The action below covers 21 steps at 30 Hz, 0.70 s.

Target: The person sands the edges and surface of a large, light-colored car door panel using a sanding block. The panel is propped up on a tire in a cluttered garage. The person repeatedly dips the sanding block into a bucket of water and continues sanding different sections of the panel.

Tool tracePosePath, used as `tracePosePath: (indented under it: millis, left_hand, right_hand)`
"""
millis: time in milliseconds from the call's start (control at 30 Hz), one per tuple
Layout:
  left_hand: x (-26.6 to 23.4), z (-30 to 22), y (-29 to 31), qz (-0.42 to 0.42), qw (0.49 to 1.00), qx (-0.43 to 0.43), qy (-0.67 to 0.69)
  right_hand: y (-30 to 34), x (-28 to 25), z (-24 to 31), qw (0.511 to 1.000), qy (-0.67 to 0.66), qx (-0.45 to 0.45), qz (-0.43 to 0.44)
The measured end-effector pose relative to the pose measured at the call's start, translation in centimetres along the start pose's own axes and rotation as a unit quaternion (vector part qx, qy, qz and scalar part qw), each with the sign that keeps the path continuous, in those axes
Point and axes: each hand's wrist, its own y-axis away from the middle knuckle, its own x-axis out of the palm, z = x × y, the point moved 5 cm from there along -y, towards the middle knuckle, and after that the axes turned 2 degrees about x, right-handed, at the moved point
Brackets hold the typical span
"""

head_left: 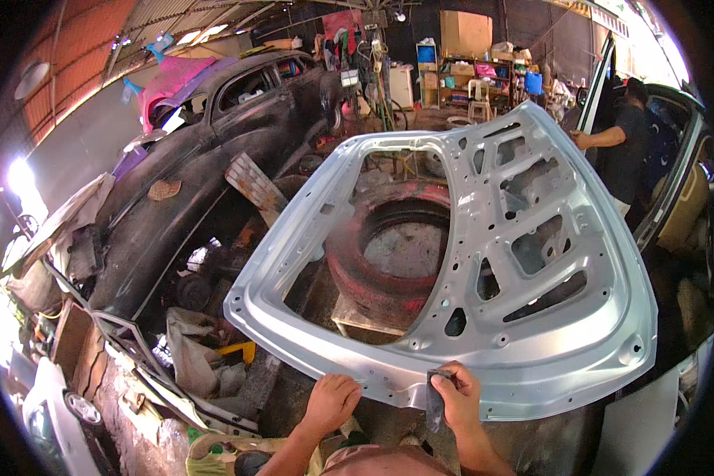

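Observation:
A silver-grey car tailgate point(531, 373) lies in front of me with its inner side up, full of cut-outs and holes. Through its large window opening shows a worn tire point(349, 262) smeared with red, under the panel. My left hand point(332, 404) is closed at the tailgate's near edge, its fingers curled over the rim. To its right, my right hand point(458, 395) pinches a dark, thin sheet point(435, 401) that looks like sandpaper, thumb on top. The sheet hangs at the same near edge, and its underside is hidden.
An old black car body point(238, 135) stands at the left, with pink and purple covering on it. Another person point(623, 147) works beside a car at the right. Shelves point(476, 75) and a plastic chair point(478, 95) stand at the back. A white car point(55, 412) is at lower left.

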Motion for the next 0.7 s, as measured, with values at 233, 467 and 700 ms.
tracePosePath:
  millis: [233,467,700]
  left_hand:
    - [1.7,-2.3,1.1,-0.004,0.997,-0.001,0.078]
    - [1.5,-6.1,0.2,0.009,0.961,-0.089,0.262]
    - [3.0,-8.2,1.2,-0.056,0.769,-0.248,0.586]
  right_hand:
    - [-0.2,0.3,-0.4,1.000,-0.011,0.023,0.013]
    - [0.3,0.5,-0.2,0.994,0.081,0.012,0.072]
    - [1.7,1.7,-0.3,0.976,0.145,-0.015,0.160]
